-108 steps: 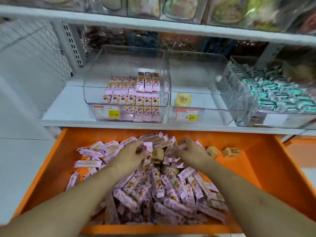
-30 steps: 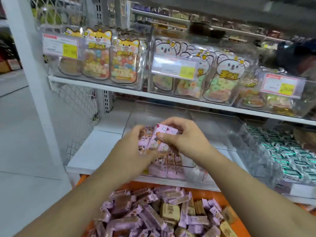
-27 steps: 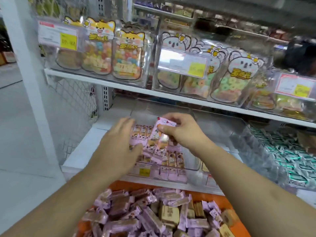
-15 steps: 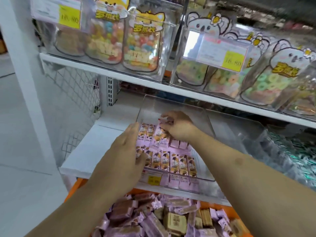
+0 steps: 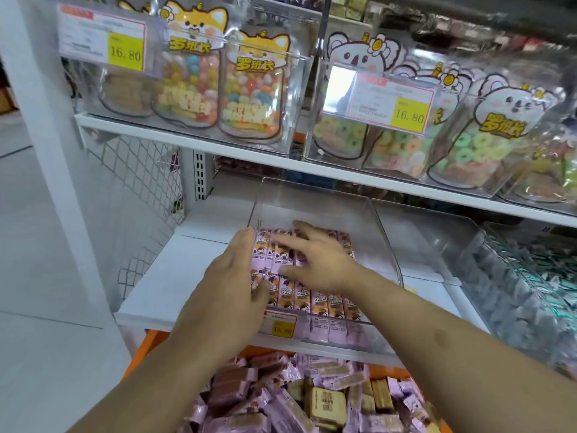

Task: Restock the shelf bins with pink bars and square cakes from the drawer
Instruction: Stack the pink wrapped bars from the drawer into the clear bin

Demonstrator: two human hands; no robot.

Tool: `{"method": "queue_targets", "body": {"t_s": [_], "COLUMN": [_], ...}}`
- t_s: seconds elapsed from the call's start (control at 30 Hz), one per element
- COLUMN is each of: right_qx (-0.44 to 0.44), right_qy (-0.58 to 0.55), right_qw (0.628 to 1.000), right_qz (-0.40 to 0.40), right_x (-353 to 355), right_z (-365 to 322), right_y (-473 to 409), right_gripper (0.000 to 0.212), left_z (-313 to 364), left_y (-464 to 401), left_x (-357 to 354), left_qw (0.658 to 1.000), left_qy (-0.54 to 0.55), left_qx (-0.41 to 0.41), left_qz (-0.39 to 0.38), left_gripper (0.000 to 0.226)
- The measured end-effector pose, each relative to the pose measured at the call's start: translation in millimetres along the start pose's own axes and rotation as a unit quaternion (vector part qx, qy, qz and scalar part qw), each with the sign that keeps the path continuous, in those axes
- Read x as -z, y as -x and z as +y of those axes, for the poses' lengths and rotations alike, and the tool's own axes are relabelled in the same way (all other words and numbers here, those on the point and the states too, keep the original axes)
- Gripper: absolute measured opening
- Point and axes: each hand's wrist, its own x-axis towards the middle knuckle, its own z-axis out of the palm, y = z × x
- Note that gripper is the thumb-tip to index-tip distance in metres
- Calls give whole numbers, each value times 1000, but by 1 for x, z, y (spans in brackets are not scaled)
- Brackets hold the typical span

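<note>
Pink bars (image 5: 315, 300) now lie flat in the clear bin (image 5: 387, 245), released by our right hand (image 5: 312, 260), which half a second ago pinched them; both it and our left hand (image 5: 228, 292) spread to square 2 rows; the drawer (image 5: 150, 342) still holds more.

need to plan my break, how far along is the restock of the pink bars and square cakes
Done: the clear bin holds neat rows of pink bars, but its back part is bare. In hand: the left hand and right hand lie flat on the rows, apparently squaring them up. Left: the orange drawer holds a big pile of loose bars and square cakes; the neighbouring bin looks nearly bare. Well under halfway, probably.
</note>
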Motion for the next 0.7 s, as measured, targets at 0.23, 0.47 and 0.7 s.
{"method": "queue_targets", "body": {"t_s": [0.23, 0.47, 0.7], "right_qx": [-5, -45, -57], "right_qy": [28, 36, 77], "right_qw": [1000, 998, 995], "right_qz": [-13, -21, -36], "right_x": [-5, -4, -10], "right_z": [10, 9, 10], "right_y": [-2, -3, -8], "right_gripper": [59, 60, 64], "left_z": [-1, 0, -3], "left_y": [0, -1, -1], "left_x": [0, 1, 1], "left_qw": [1000, 1000, 1000], "left_qy": [7, -2, -8], "left_qx": [-8, -6, -6], "left_qz": [2, 6, 0], "left_gripper": [79, 78, 78]}}
